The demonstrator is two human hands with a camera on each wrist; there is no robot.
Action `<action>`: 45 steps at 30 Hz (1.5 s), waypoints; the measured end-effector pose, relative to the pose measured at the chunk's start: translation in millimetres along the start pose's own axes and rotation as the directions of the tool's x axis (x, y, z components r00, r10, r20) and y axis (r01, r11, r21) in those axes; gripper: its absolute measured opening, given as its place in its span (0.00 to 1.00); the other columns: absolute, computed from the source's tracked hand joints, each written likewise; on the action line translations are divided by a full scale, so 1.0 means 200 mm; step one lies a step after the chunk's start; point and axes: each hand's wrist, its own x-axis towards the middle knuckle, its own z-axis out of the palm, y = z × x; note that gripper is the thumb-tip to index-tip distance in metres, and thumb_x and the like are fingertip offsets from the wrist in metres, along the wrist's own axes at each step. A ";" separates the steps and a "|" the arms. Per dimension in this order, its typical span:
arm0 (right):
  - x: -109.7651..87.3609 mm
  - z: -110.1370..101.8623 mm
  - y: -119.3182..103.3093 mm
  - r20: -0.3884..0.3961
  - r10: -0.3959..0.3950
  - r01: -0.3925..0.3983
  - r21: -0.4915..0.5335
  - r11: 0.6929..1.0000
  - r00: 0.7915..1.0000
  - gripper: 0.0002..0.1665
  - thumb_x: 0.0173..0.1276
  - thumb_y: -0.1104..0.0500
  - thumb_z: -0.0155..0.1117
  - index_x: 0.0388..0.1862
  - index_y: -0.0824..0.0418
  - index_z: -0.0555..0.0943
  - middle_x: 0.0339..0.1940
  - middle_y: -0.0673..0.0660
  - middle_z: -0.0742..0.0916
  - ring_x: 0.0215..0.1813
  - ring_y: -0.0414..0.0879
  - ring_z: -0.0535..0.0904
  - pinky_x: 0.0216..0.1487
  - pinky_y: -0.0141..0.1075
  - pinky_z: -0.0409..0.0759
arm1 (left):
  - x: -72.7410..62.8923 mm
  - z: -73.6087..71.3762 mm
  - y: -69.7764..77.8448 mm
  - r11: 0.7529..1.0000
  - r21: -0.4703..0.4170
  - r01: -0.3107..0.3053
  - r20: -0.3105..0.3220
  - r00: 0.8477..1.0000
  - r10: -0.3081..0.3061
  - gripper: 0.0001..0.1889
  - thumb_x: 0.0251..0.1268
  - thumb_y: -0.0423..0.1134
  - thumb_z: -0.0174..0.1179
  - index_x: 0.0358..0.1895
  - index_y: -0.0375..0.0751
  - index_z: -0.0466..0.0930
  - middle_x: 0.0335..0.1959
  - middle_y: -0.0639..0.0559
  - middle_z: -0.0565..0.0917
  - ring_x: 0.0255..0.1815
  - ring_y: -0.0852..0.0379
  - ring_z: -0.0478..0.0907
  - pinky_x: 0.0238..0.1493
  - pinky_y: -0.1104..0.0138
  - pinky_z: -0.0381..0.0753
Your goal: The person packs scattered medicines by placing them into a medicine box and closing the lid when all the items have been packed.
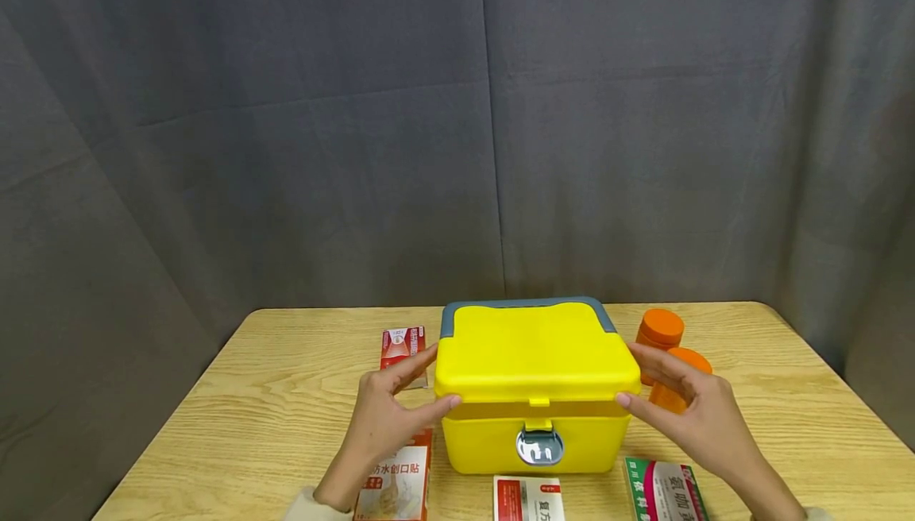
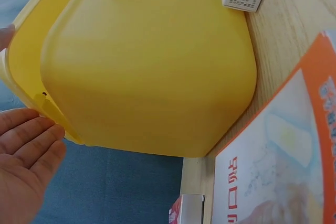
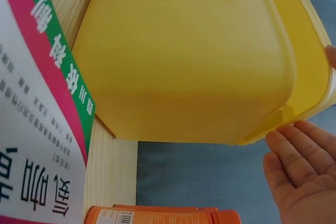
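A yellow storage box (image 1: 479, 449) stands upright with its yellow lid (image 1: 536, 354) tilted slightly up at the front, leaving a gap above the body. My left hand (image 1: 382, 414) holds the lid's left side, thumb at the front corner and fingers along the side. On the opposite side my right hand (image 1: 704, 414) holds the lid the same way. Both wrist views show the fingers rather straight under the lid's edge: left hand (image 2: 26, 156), right hand (image 3: 307, 166). The metallic latch (image 1: 539, 447) on the box front hangs unfastened below the lid's tab.
A bandage box (image 1: 395, 480) lies front left, a red packet (image 1: 403, 344) behind it. In front of the storage box is a red-and-white medicine box (image 1: 529, 499); a green-and-pink one (image 1: 665, 491) lies front right. Two orange bottles (image 1: 662, 326) stand behind my right hand.
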 end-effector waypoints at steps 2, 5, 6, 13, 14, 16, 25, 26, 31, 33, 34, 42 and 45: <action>0.00 0.00 0.00 -0.005 -0.007 0.007 0.005 1.000 1.000 0.32 0.61 0.59 0.73 0.64 0.58 0.76 0.50 0.52 0.85 0.47 0.34 0.80 0.46 0.22 0.77 | 0.01 0.00 0.00 1.000 -0.006 -0.008 0.002 1.000 0.008 0.31 0.49 0.44 0.76 0.60 0.47 0.80 0.54 0.55 0.82 0.52 0.56 0.80 0.55 0.51 0.77; 0.01 0.00 -0.01 -0.016 -0.024 0.024 0.012 1.000 1.000 0.31 0.61 0.59 0.73 0.64 0.59 0.77 0.50 0.53 0.85 0.47 0.34 0.80 0.46 0.22 0.77 | 0.02 -0.01 0.00 0.999 -0.026 -0.024 0.000 1.000 0.024 0.31 0.48 0.44 0.77 0.60 0.46 0.80 0.54 0.55 0.82 0.53 0.57 0.80 0.55 0.51 0.77; 0.02 0.00 -0.01 -0.019 -0.029 0.030 0.012 0.999 0.999 0.31 0.61 0.59 0.73 0.63 0.60 0.77 0.50 0.53 0.85 0.48 0.34 0.80 0.46 0.22 0.77 | 0.02 -0.01 -0.01 0.999 -0.032 -0.025 0.000 1.000 0.025 0.31 0.48 0.44 0.77 0.60 0.46 0.81 0.54 0.55 0.82 0.54 0.58 0.79 0.55 0.50 0.77; 0.03 -0.01 -0.02 -0.028 -0.040 0.041 0.015 0.999 0.999 0.30 0.60 0.60 0.74 0.62 0.62 0.78 0.50 0.56 0.85 0.45 0.35 0.82 0.44 0.24 0.79 | 0.03 -0.01 -0.01 0.998 -0.064 0.000 -0.006 1.000 -0.001 0.29 0.49 0.41 0.76 0.59 0.46 0.81 0.54 0.56 0.82 0.55 0.59 0.79 0.56 0.52 0.76; 0.04 -0.01 -0.02 -0.027 -0.040 0.041 0.016 0.999 0.999 0.30 0.60 0.60 0.74 0.62 0.62 0.78 0.50 0.56 0.85 0.44 0.36 0.82 0.43 0.25 0.80 | 0.04 -0.01 -0.01 0.998 -0.067 0.004 -0.007 1.000 -0.004 0.29 0.50 0.41 0.76 0.59 0.46 0.81 0.54 0.56 0.82 0.55 0.59 0.78 0.56 0.53 0.76; 0.04 -0.01 -0.02 -0.028 -0.043 0.044 0.016 0.999 0.999 0.30 0.60 0.60 0.74 0.62 0.62 0.78 0.51 0.56 0.85 0.44 0.36 0.82 0.43 0.26 0.80 | 0.04 -0.01 0.00 0.997 -0.071 0.011 -0.011 1.000 -0.012 0.28 0.50 0.41 0.76 0.59 0.46 0.81 0.54 0.56 0.82 0.55 0.59 0.78 0.56 0.55 0.76; 0.07 -0.03 -0.03 -0.042 -0.089 0.090 0.018 0.996 0.995 0.28 0.59 0.62 0.74 0.60 0.62 0.80 0.49 0.57 0.86 0.45 0.36 0.83 0.42 0.26 0.80 | 0.06 -0.01 0.01 0.996 -0.090 0.020 -0.029 0.999 -0.023 0.28 0.50 0.40 0.76 0.58 0.45 0.82 0.53 0.54 0.83 0.54 0.58 0.79 0.56 0.56 0.77; 0.07 -0.03 -0.03 -0.044 -0.094 0.095 0.019 0.995 0.995 0.28 0.59 0.63 0.74 0.60 0.62 0.80 0.49 0.57 0.86 0.45 0.36 0.83 0.42 0.27 0.81 | 0.06 -0.01 0.02 0.995 -0.092 0.024 -0.031 0.999 -0.027 0.28 0.50 0.40 0.76 0.58 0.45 0.82 0.53 0.54 0.83 0.55 0.57 0.79 0.56 0.56 0.76; 0.09 -0.04 -0.05 -0.056 -0.090 0.090 0.001 0.996 0.994 0.27 0.59 0.62 0.74 0.58 0.63 0.80 0.48 0.57 0.86 0.44 0.36 0.83 0.41 0.27 0.81 | 0.07 -0.01 0.03 0.993 -0.104 0.052 -0.035 0.998 -0.056 0.27 0.50 0.41 0.76 0.57 0.45 0.82 0.51 0.54 0.84 0.54 0.56 0.79 0.55 0.60 0.77; 0.09 -0.04 -0.05 -0.057 -0.085 0.085 -0.001 0.996 0.995 0.27 0.59 0.62 0.74 0.58 0.63 0.81 0.47 0.58 0.87 0.43 0.35 0.83 0.41 0.26 0.81 | 0.08 -0.01 0.04 0.993 -0.106 0.059 -0.037 0.997 -0.063 0.27 0.50 0.42 0.75 0.57 0.45 0.82 0.52 0.54 0.83 0.54 0.56 0.79 0.55 0.62 0.77; 0.10 -0.04 -0.05 -0.056 -0.083 0.083 0.002 0.997 0.995 0.27 0.59 0.62 0.74 0.58 0.64 0.80 0.47 0.58 0.87 0.43 0.35 0.83 0.41 0.26 0.81 | 0.08 -0.01 0.04 0.992 -0.110 0.059 -0.037 0.997 -0.064 0.26 0.50 0.41 0.75 0.57 0.44 0.82 0.52 0.54 0.83 0.54 0.56 0.79 0.54 0.62 0.77; 0.12 -0.05 -0.07 -0.049 -0.057 0.058 0.018 0.998 0.997 0.26 0.62 0.60 0.72 0.59 0.66 0.80 0.51 0.60 0.85 0.46 0.33 0.82 0.41 0.26 0.80 | 0.11 -0.02 0.05 0.993 -0.109 0.054 -0.055 0.997 -0.061 0.25 0.51 0.41 0.75 0.55 0.41 0.83 0.51 0.53 0.84 0.53 0.54 0.80 0.54 0.63 0.77; 0.13 -0.05 -0.07 -0.048 -0.050 0.052 0.034 0.998 0.998 0.26 0.63 0.60 0.71 0.59 0.65 0.79 0.50 0.60 0.85 0.46 0.33 0.82 0.41 0.27 0.81 | 0.12 -0.02 0.06 0.993 -0.112 0.037 -0.064 0.997 -0.044 0.24 0.51 0.41 0.75 0.54 0.41 0.84 0.50 0.52 0.85 0.52 0.55 0.81 0.52 0.65 0.78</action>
